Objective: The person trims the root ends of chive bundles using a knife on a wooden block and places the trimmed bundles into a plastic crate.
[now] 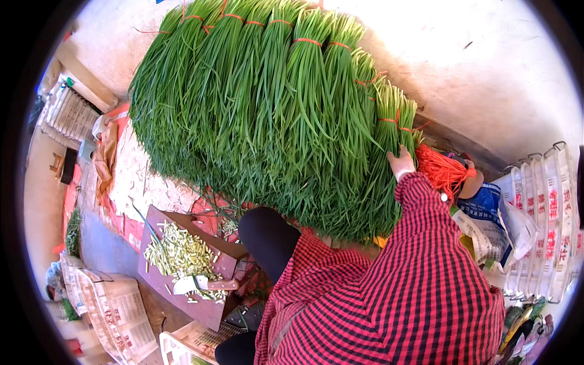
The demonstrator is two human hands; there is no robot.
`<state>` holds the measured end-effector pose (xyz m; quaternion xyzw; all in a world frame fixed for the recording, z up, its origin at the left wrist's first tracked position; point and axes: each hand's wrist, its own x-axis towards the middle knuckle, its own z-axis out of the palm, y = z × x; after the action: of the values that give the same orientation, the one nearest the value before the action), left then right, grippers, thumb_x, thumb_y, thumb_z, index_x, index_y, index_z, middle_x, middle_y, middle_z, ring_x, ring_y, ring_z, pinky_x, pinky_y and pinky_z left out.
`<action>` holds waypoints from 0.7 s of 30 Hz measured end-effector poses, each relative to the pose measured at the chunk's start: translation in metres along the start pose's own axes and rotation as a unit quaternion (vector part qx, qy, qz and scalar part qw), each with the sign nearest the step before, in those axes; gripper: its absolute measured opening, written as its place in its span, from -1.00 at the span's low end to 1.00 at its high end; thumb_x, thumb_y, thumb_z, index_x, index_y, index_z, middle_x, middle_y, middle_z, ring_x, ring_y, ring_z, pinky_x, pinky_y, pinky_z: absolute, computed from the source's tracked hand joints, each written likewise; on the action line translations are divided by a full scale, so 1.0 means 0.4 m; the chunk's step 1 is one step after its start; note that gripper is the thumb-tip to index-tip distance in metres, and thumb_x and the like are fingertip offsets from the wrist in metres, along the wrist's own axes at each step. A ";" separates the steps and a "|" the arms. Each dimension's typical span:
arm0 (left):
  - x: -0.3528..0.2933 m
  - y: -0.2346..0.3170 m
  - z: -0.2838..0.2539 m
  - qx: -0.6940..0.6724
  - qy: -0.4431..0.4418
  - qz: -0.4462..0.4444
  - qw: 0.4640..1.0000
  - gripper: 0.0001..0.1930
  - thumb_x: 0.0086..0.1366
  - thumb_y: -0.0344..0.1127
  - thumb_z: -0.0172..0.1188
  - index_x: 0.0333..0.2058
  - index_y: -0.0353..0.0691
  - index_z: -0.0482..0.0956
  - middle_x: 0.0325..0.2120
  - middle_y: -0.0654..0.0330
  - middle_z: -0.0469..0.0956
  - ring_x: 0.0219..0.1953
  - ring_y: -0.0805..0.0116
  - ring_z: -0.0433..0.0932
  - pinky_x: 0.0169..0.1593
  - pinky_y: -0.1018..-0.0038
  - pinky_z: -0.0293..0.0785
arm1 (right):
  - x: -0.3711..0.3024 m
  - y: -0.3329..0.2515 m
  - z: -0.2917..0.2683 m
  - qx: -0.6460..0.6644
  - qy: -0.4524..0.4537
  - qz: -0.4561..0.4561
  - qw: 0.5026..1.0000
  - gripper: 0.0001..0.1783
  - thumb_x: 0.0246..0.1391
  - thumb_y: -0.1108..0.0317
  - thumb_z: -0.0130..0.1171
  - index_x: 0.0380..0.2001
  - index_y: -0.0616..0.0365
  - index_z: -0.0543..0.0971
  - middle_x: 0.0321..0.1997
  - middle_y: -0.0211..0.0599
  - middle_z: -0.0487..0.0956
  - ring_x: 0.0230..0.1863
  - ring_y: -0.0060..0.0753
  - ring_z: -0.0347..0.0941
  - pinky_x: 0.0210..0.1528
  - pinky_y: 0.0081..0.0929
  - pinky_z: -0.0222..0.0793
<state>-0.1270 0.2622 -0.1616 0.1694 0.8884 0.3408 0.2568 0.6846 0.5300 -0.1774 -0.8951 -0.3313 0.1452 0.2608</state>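
Observation:
My right hand (401,163) reaches to the right end of a big pile of garlic chives (261,121), its fingers pressed around the last bunch of garlic chives (387,137). Part of the grip is hidden by the leaves. That bunch has pale stem ends at the top and red ties around it. Several more bunches stand side by side to the left, each bound with a red tie near its stem ends, leaves hanging down. Right beside the hand lies a heap of loose red ties (443,171). My left hand does not show.
A box-like block (214,319) near my knee bears chopped stem pieces (182,252) and a knife (205,285). Stacked white printed baskets (538,225) stand at the right by the wall. At the lower left is a printed sack-like container (118,316), with a white stool (198,340) nearby.

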 end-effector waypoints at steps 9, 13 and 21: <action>-0.024 -0.052 -0.099 -0.016 -0.008 -0.083 0.996 -0.55 0.36 -0.11 0.16 0.06 -0.34 0.47 -0.01 -0.04 0.50 0.02 0.05 0.49 0.08 0.19 0.45 | 0.137 -0.083 0.137 -0.181 -0.111 0.228 0.950 0.08 -0.12 -0.19 0.38 0.26 0.41 0.25 0.27 0.19 0.40 0.25 0.07 0.39 0.34 -0.18 0.29; 0.023 -0.034 -0.116 -0.054 -0.017 -0.070 0.996 -0.54 0.39 -0.11 0.14 0.12 -0.32 0.44 0.05 -0.01 0.49 0.08 0.09 0.47 0.12 0.22 0.44 | 0.250 0.124 0.121 -0.028 -0.056 0.114 0.991 -0.38 -0.12 0.03 0.34 -0.12 0.37 0.58 -0.15 0.15 0.63 -0.05 0.01 0.58 0.02 -0.25 0.44; -0.004 0.055 -0.078 -0.224 0.032 0.032 0.974 -0.53 0.42 -0.15 0.12 0.19 -0.28 0.42 0.11 0.09 0.48 0.14 0.22 0.47 0.17 0.30 0.43 | 0.044 -0.074 -0.163 0.365 -0.054 -0.068 0.927 -0.66 -0.06 0.48 0.15 -0.15 0.34 0.55 -0.27 -0.36 0.62 -0.34 -0.50 0.49 -0.21 -0.54 0.42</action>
<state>-0.1407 0.2611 -0.1259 0.1250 0.7915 0.5440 0.2491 0.7104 0.5367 -0.1087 -0.7041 -0.3295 0.2861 0.5602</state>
